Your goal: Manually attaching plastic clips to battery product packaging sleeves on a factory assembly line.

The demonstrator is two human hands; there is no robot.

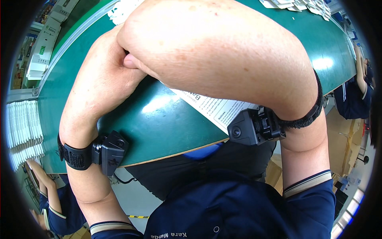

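Note:
Both my arms reach up over the green table (167, 137) and cross close to the view at upper left. My left hand (106, 53) meets my right hand (149, 38), which overlaps it from above. One fingertip (130, 61) shows where they touch; whose it is I cannot tell. The other fingers are hidden, and so is anything they might hold. Behind the hands, a white piece with cut-outs (116, 12) sticks out at the table's far side. Under my right forearm lies a white printed sheet or carton panel (223, 113), partly covered.
White cartons (41, 49) stand beyond the table at upper left. A stack of white flat pieces (24, 133) is at the left, a loose white pile (302, 4) at the far right. Co-workers sit at the lower left (59, 209) and right (350, 97). Black strapped devices (113, 149) ride on my forearms.

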